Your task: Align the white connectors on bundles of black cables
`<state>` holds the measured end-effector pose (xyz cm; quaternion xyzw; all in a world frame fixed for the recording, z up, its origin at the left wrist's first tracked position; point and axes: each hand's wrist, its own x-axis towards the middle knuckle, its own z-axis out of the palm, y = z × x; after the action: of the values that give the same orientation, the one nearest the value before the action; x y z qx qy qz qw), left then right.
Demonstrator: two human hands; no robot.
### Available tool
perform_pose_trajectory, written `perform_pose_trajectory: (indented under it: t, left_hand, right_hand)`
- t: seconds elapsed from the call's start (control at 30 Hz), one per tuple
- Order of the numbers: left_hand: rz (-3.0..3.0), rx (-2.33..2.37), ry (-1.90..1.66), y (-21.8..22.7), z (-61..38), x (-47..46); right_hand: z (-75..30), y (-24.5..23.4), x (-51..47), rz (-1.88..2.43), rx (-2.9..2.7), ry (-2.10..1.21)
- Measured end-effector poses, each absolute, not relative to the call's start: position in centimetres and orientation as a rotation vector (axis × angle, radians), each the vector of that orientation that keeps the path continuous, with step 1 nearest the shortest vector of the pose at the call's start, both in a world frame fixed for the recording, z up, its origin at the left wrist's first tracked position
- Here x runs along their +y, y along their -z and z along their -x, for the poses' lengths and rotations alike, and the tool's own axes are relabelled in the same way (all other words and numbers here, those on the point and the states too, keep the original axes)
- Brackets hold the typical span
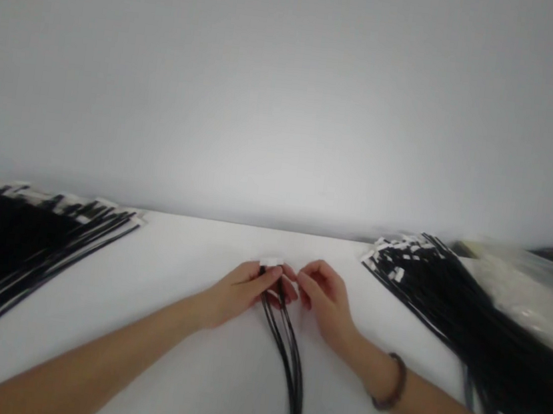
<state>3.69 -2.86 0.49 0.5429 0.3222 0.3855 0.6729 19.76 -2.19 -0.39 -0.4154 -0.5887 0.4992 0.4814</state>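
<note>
Several black cables with white connectors at their upper ends hang from my left hand. Its thumb presses the cables just under the connectors, against the fingers behind. The cables run down over the white table to the bottom edge of the view. Close on the right is my right hand, its thumb and forefinger pinched together near the left fingertips. Whether anything small sits in that pinch is too blurred to make out. A dark bracelet circles the right wrist.
A large heap of black cables with white ends lies at the left of the white table. Another cable bundle lies at the right, beside a clear plastic bag. A pale wall stands behind the table.
</note>
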Motion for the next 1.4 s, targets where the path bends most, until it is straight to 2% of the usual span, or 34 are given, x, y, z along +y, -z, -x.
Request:
perform_pose_trajectory:
  t: [0.13, 0.23, 0.6, 0.83, 1.4]
  left_hand:
    - [-1.525, 0.707, -0.633, -1.1, -3.6, -3.2]
    - [-1.53, 0.655, -0.595, -1.5, -3.9, -3.4]
    - [-1.429, 0.718, -0.616, -1.9, -4.2, -3.4]
    - [-1.165, 0.857, -0.81, -0.7, -3.9, -3.1]
    - [-1.083, 0.82, -0.895, -0.2, -3.9, -2.8]
  right_hand:
    - [-20.1, 0.3, -2.8, 0.821, -1.412, -1.438]
    - [-19.8, 0.0, -3.5, 0.747, -1.358, -1.554]
    - [-19.8, -0.2, -3.6, 0.814, -1.381, -1.491]
    - [-20.0, 0.0, -3.0, 0.971, -1.308, -1.429]
    - [-19.9, 0.4, -2.6, 1.022, -1.168, -1.506]
